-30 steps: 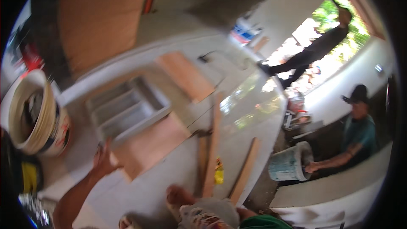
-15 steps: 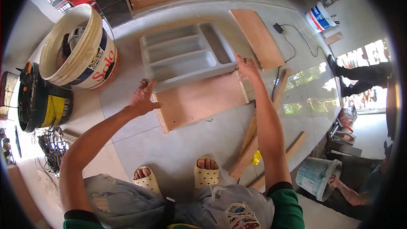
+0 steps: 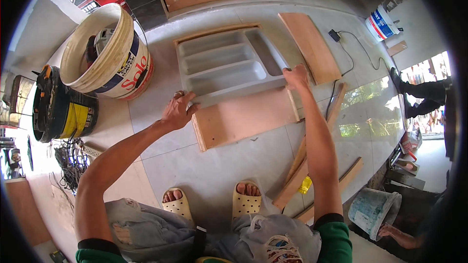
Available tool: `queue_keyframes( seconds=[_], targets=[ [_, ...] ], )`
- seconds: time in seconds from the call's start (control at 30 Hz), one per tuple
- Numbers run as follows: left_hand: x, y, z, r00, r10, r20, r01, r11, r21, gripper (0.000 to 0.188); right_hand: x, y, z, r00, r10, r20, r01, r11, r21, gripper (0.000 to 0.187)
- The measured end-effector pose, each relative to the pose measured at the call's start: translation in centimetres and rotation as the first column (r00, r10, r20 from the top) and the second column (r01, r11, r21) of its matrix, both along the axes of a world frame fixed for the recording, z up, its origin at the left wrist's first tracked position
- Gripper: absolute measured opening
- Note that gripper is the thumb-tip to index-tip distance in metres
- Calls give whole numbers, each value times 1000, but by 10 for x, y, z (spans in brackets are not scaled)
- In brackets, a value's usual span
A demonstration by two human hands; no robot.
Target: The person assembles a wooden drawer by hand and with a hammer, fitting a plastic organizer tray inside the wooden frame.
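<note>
A grey plastic cutlery tray [image 3: 214, 71] with several compartments lies over a shallow wooden drawer box [image 3: 248, 117]. The drawer's far rim shows behind the tray, and its near part is uncovered. At the tray's near left corner, my left hand [image 3: 178, 112] has its fingers curled on the edge and its thumb spread toward the drawer. My right hand [image 3: 297, 77] grips the tray's near right corner with fingers bent over the rim.
Left stand a large white bucket [image 3: 139, 75] holding tools and a dark bucket [image 3: 73, 117]. A plywood board [image 3: 312, 48], wood strips [image 3: 292, 185] and a cable [image 3: 351, 58] lie right. A co-worker's hand [image 3: 397, 236] is at a grimy bucket [image 3: 370, 209].
The view has shifted, so everything appears farther right. More of the drawer's far rim shows behind the tray. Both hands stay at the tray's corners. The co-worker's hand has shifted at the bucket.
</note>
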State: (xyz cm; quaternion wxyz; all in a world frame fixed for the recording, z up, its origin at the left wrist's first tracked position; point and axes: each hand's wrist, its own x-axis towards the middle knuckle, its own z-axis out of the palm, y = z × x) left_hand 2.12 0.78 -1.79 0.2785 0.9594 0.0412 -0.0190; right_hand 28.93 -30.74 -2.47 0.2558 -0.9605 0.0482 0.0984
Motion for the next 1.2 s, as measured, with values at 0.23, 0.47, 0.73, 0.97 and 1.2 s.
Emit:
queue_keyframes(
  seconds=[0.23, 0.47, 0.73, 0.97, 1.2],
  targets=[
    [-37, -25, 1, 999, -32, -16, 31, 999, -17, 39, -39, -44, -14, 996, 56, -63, -52, 997, 56, 50],
    [-57, -37, 5, 984, -68, -165, 61, 997, -49, 39, -81, -64, -3, 995, -7, -102, 25, 984, 176, 40],
    [-73, -51, 0, 940, -74, -334, 96, 994, 50, 94, -88, -66, -15, 995, 18, 97, -32, 990, 139, 35],
    [-73, -57, -1, 930, -64, -363, 106, 990, 97, 101, -100, -103, 0, 772, 575, 271, -636, 694, 338, 99],
    [-69, -50, 0, 921, -107, -375, 149, 985, 85, 97, -97, -110, 2, 798, 603, 0, -566, 748, 347, 107]
  ],
)
